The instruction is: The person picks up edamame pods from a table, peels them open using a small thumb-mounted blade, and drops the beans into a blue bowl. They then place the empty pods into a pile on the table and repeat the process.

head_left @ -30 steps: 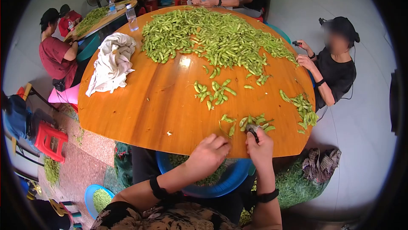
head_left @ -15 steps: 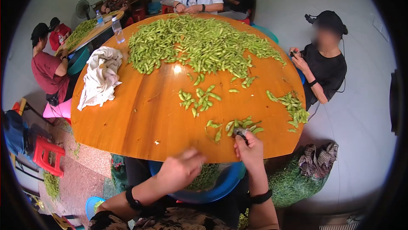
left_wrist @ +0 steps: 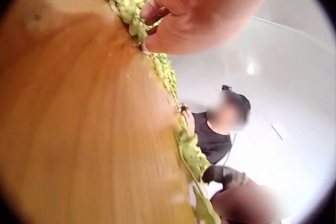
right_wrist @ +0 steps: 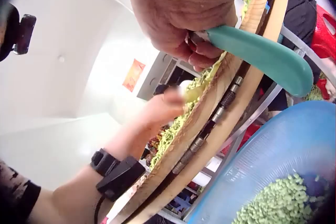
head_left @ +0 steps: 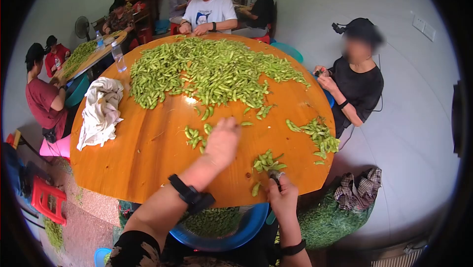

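Observation:
My left hand (head_left: 222, 141) is stretched over a small group of green pods (head_left: 193, 136) on the round wooden table (head_left: 162, 168). In the left wrist view, the thumb and fingers of that hand (left_wrist: 205, 11) bend down at the pods, with no pod clearly gripped. Near the front edge, my right hand (head_left: 283, 199) grips a tool with a turquoise handle (right_wrist: 262, 56). Its dark and metallic front part (head_left: 275, 174) lies beside another cluster of pods (head_left: 267, 161). A single pod (head_left: 256, 188) rests just left of this hand.
A large pod heap (head_left: 207, 70) covers the table's far part; a smaller heap (head_left: 320, 136) lies right. A white cloth (head_left: 101, 111) and bottle (head_left: 118, 57) stand left. Below the front edge is a blue basin (head_left: 224, 242) of shelled beans. Several people sit around.
My left hand has moved from over the basin forward to the middle pods. The right hand keeps its grip beside the near cluster. The head view has shifted, showing more of the room.

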Tool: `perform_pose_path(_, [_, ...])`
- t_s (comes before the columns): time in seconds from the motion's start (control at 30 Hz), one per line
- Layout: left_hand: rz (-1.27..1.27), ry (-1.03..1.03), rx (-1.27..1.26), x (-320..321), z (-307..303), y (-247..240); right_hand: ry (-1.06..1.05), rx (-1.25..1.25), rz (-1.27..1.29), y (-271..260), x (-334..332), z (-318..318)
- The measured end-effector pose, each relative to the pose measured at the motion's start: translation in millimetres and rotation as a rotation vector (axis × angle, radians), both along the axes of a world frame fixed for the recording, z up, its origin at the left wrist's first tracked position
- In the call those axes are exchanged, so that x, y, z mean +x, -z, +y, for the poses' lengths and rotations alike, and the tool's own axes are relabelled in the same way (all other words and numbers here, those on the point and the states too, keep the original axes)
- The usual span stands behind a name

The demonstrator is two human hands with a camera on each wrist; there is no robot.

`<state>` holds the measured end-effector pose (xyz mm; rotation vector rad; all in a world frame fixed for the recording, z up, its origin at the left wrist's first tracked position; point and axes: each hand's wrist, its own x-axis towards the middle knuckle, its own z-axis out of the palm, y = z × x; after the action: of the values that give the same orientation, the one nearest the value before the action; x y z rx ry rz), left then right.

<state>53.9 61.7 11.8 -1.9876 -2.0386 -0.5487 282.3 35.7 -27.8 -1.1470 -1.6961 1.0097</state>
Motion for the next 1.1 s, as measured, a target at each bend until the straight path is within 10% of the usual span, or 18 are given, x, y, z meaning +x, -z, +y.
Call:
perform_pose_path(0.33, [-0.08,0.054,-0.027,-6,-32,-8,-0.188,-0.084,0.114,-26,-34,-3])
perform_pose_path(0.53, [-0.893,0.299,-0.147,3,-80,1,-0.341,-0.53,0.287,-42,-53,-4])
perform_pose_path(1.1, [-0.853,0.377,-0.017,-4,-98,31,-0.335,-0.692,0.456,-20,-77,-19])
